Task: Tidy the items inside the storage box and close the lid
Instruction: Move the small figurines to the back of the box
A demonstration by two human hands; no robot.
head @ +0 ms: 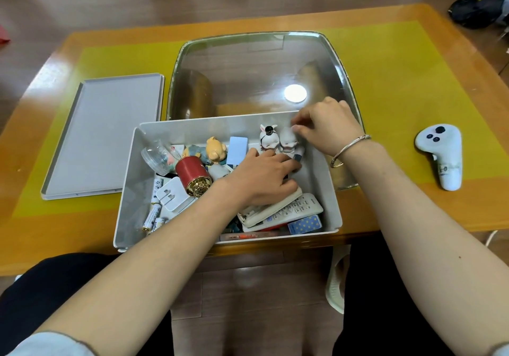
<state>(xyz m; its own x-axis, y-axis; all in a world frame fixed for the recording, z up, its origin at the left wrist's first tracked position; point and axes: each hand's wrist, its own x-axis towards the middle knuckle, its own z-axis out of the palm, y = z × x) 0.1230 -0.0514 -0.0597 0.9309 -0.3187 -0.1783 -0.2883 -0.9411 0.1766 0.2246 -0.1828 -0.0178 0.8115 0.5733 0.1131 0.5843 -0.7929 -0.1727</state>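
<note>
My right hand (327, 127) reaches over the far right corner of the storage box (129, 184), fingertips pinching the top of a pale rabbit figurine (289, 140) that stands against the box's far wall. My left hand (264, 179) lies inside the box, fingers loosely curled and pressing down near the box's middle; whether it grips anything beneath I cannot tell. Just left of the pinched figurine stands a second rabbit figurine with a black cap (267, 136), the two touching. Assessment: set the pinched piece upright and tight to the wall, keeping the pinch low enough that it does not topple its neighbour. The two remotes (289, 209) at the box's near right lie crossed and should be squared flat; the red tin (192, 176) and the batteries (153, 216) at the box's left lie loose. The lid (102, 135) lies flat on the table left of the box, not yet fitted. Risk: anything standing above the rim will block closure.
</note>
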